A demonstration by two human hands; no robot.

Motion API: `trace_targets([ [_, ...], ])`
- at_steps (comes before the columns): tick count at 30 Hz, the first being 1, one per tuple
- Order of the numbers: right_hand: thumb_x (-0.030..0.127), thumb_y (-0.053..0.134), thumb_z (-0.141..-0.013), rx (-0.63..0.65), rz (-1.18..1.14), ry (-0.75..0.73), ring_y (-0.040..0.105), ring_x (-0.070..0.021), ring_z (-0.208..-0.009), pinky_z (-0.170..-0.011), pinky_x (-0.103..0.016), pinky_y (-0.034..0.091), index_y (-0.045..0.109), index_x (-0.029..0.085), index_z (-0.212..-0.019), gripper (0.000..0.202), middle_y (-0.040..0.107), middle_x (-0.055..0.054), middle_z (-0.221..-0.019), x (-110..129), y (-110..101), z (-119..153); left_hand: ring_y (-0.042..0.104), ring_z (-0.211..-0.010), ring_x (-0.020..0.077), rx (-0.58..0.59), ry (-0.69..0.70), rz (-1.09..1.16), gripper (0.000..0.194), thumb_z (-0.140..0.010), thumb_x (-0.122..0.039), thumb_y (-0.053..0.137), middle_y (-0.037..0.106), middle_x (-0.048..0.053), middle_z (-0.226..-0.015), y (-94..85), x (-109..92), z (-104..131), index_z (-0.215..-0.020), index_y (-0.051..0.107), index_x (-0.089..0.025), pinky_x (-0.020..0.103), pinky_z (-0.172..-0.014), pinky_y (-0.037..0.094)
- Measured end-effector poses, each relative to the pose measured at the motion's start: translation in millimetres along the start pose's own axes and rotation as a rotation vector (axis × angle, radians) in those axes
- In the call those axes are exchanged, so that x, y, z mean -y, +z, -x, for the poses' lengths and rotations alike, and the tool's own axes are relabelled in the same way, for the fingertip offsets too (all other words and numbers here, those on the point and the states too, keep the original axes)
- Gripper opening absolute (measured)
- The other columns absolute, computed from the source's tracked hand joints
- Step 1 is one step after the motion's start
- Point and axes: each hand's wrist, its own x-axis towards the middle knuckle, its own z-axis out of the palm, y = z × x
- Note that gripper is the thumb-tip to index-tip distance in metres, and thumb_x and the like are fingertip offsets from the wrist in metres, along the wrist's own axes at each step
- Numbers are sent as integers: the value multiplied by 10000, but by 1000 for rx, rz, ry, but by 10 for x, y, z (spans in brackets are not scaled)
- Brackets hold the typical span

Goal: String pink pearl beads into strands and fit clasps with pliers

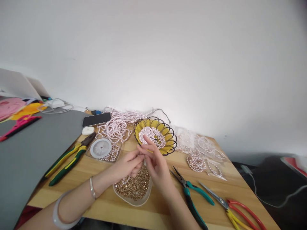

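My left hand (129, 164) is closed in a pinch above a dish of gold beads (135, 185). Its fingertips meet those of my right hand (155, 159), which pinches between thumb and finger while other fingers stretch upward. Whatever sits between the fingertips is too small to make out. A short run of pale pink beads (126, 180) shows just beneath my left hand, at the dish's edge; whether it hangs from the fingers I cannot tell. Behind the hands stands a yellow basket with black wire loops (171, 140), holding pink bead strands (151, 134).
Green-yellow pliers (72, 159) and a clear box with a white spool (100, 148) lie left. Pink bead strands (117, 127) and a phone (96, 119) lie behind. To the right are bagged bead strands (196, 161), teal long-nose pliers (189, 188) and scissors (227, 204) with pointed blades.
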Motion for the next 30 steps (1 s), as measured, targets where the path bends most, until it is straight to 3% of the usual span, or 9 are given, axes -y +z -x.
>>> trace_targets([
  [6, 172, 443, -1031, 31, -125, 43, 548, -237, -1355, -1159, -460, 407, 528, 342, -1340, 363, 369, -65, -1603, 53, -13, 9, 277, -440, 56, 2, 2, 10, 319, -925, -491, 615, 351, -112, -579, -14, 38, -11, -957, 508, -192, 204, -425, 199],
  [11, 265, 428, -1048, -52, -120, 17, 615, -235, -1261, -1097, -459, 468, 530, 324, -1289, 268, 461, -77, -1521, 92, -32, -15, 260, -446, 50, -5, 35, 41, 318, -906, -469, 656, 347, -109, -569, -9, -114, 30, -931, 512, -187, 194, -425, 199],
  [14, 274, 413, -1053, -158, -40, -6, 684, -197, -1039, -973, -403, 521, 542, 296, -1177, 179, 575, -80, -1331, 69, -87, -31, 202, -438, 36, -47, 90, 81, 318, -909, -468, 652, 304, -120, -568, -44, -259, 62, -897, 494, -192, 175, -415, 171],
  [16, 273, 417, -1053, -173, 53, -6, 658, -167, -807, -771, -318, 529, 558, 269, -1094, 147, 647, -42, -1015, 45, -125, -32, 170, -434, 35, -82, 126, 108, 341, -917, -470, 634, 272, -123, -563, -72, -323, 65, -821, 451, -198, 169, -406, 166],
  [18, 260, 441, -1042, -107, 162, 5, 571, -153, -635, -594, -268, 445, 590, 244, -999, 156, 591, 8, -752, 30, -143, -28, 154, -429, 38, -107, 150, 133, 352, -924, -462, 618, 257, -123, -555, -88, -348, 54, -788, 422, -203, 165, -395, 162],
  [20, 229, 489, -1015, 5, 272, 13, 516, -141, -567, -542, -264, 381, 619, 225, -911, 166, 563, 24, -672, 27, -130, -23, 148, -426, 40, -125, 164, 155, 343, -926, -453, 607, 261, -123, -549, -91, -345, 35, -786, 415, -205, 160, -389, 159],
  [24, 143, 591, -943, 198, 471, 22, 531, -139, -563, -553, -271, 378, 653, 211, -828, 147, 590, 27, -645, 14, -53, -27, 121, -424, 39, -167, 190, 199, 370, -916, -490, 607, 253, -129, -542, -90, -324, 5, -790, 403, -209, 144, -377, 155],
  [27, 93, 639, -911, 292, 593, 36, 607, -148, -633, -584, -268, 444, 671, 204, -836, 137, 660, 14, -718, -39, -11, -28, 120, -424, 34, -199, 216, 220, 420, -881, -533, 656, 254, -132, -540, -104, -326, -2, -787, 410, -206, 134, -371, 159],
  [30, 175, 641, -957, 368, 697, 42, 666, -144, -738, -665, -286, 546, 679, 178, -893, 75, 706, -7, -864, -115, 5, -10, 148, -425, 25, -225, 246, 222, 462, -838, -541, 722, 279, -129, -542, -113, -331, 0, -762, 428, -192, 124, -369, 169],
])
